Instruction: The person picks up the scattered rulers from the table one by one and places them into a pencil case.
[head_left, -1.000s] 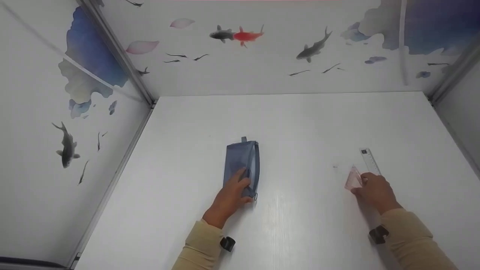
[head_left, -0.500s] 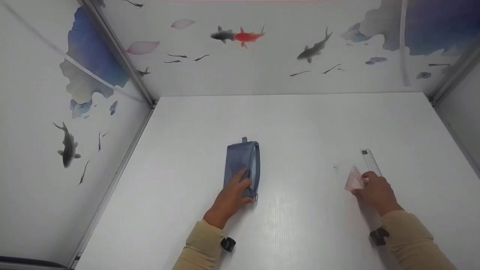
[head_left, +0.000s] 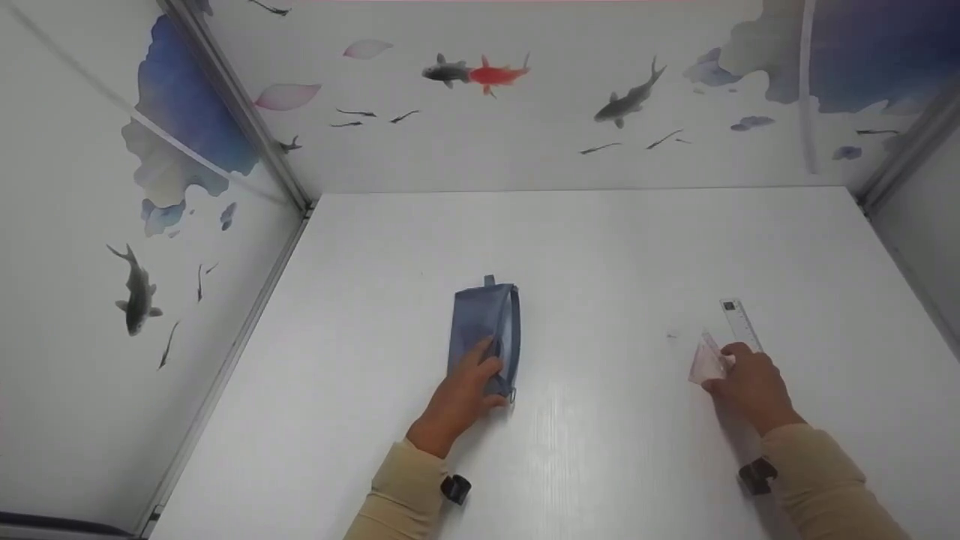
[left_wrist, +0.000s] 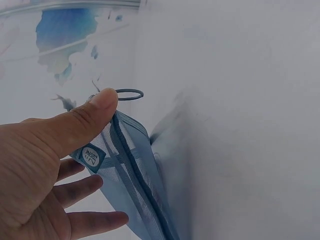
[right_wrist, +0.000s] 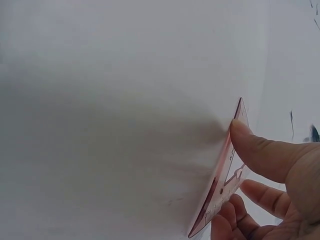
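- Set square (head_left: 706, 364), see-through pink plastic with printed marks and a cut-out slot, sits right of the middle of the white tabletop (head_left: 585, 255); the right wrist view shows it tilted, nearly edge-on. Whether its lower edge touches the surface I cannot tell.
- The right hand (head_left: 754, 382) pinches it, thumb on one face and fingers curled behind.
- A clear ruler (head_left: 739, 322) lies just beyond that hand, slanted, its near end hidden; it is the nearest of these to the right edge.
- The pouch (head_left: 474, 319) is blue, partly mesh, lying lengthwise left of the middle, its zip side gaping and facing right. A ring pull (left_wrist: 141, 94) and a small round-logo label (left_wrist: 90, 158) show at its near end.
- The left hand (head_left: 457, 394) rests on that end, thumb across the corner, the visible fingers spread apart.
- A wide stretch of tabletop separates pouch and set square. Both sit well in from the left and right edges, and more room runs to the far edge, where the back wall (head_left: 540, 150) rises.
- A faint mark (head_left: 672, 334) left of the set square is too small to make out.
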